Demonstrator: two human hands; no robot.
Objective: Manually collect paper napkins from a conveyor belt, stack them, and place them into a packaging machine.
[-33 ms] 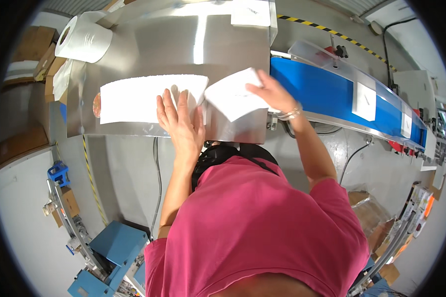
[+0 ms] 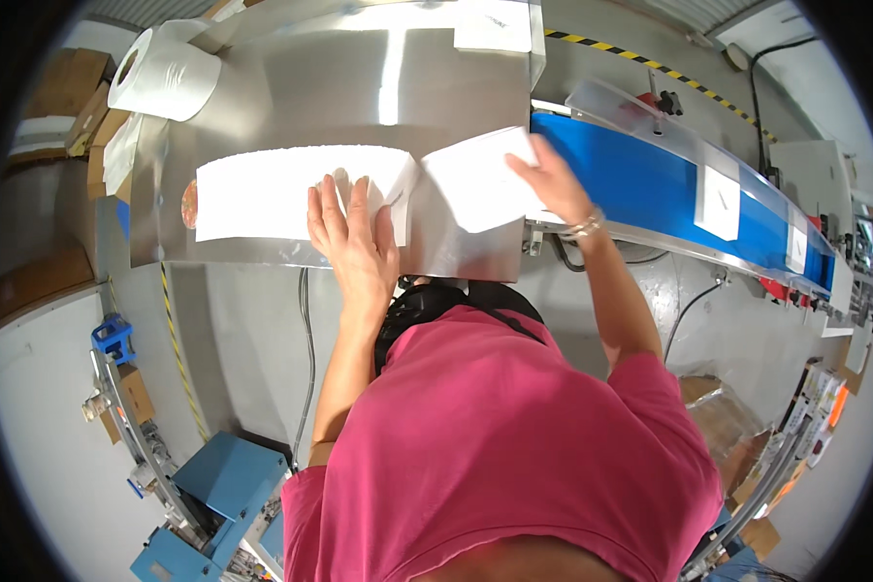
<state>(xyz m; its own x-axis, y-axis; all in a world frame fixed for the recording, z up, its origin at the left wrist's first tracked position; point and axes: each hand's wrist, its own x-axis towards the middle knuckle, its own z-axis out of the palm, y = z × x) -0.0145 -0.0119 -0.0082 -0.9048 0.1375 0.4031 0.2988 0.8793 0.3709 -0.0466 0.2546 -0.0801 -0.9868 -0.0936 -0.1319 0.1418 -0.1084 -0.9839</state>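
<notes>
A long row of white paper sheets point(image 2: 252, 194), apparently a fanned stack, lies along the near edge of a metal table point(image 2: 291, 107). Resting flat on its right part is my left hand point(image 2: 349, 228), fingers stretched and slightly spread. My right hand point(image 2: 553, 179) pinches the right edge of a single white sheet point(image 2: 475, 179), thumb on top. That sheet is held at the table's right end, just right of the row and beside a conveyor with a blue belt point(image 2: 611, 165). Some of the right fingers are hidden under the sheet.
Two white sheets lie on the belt, the closer one point(image 2: 718, 202) near its middle. A clear guard point(image 2: 640, 116) runs along the conveyor's far side. A white roll point(image 2: 165, 78) stands at the table's far left, and a white stack point(image 2: 493, 27) at its far edge.
My right hand has moved a little to the right with the white sheet, opening a gap from the row. My left hand stays on the row.
</notes>
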